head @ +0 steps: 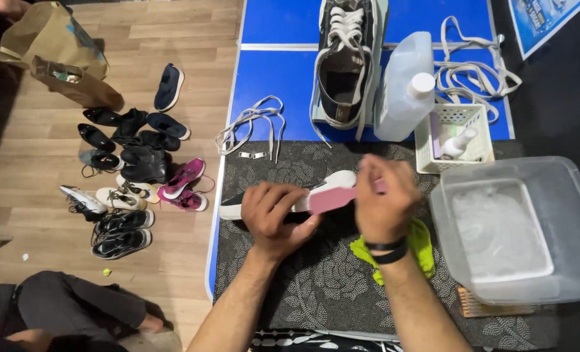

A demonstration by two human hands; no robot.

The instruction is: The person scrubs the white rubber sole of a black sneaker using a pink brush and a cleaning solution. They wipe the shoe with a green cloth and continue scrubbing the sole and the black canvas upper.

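Note:
My left hand (pixel 274 218) grips a black sneaker with a white sole (pixel 332 182), lying on its side on the dark patterned mat (pixel 316 287). My right hand (pixel 386 199) holds a pink brush (pixel 329 199) against the sneaker's sole. A black band is around my right wrist. A yellow-green cloth (pixel 423 244) lies under my right forearm. The matching black sneaker (pixel 343 62), partly unlaced, stands upright on the blue table (pixel 270 72) behind.
A clear plastic tub (pixel 518 228) with soapy water sits at right. A large clear jug (pixel 404 88), a small white basket (pixel 456 137) and loose white laces (pixel 251 124) are behind. Several shoes (pixel 133 169) and a paper bag (pixel 58 52) lie on the wooden floor; a person's leg (pixel 75 309) shows at lower left.

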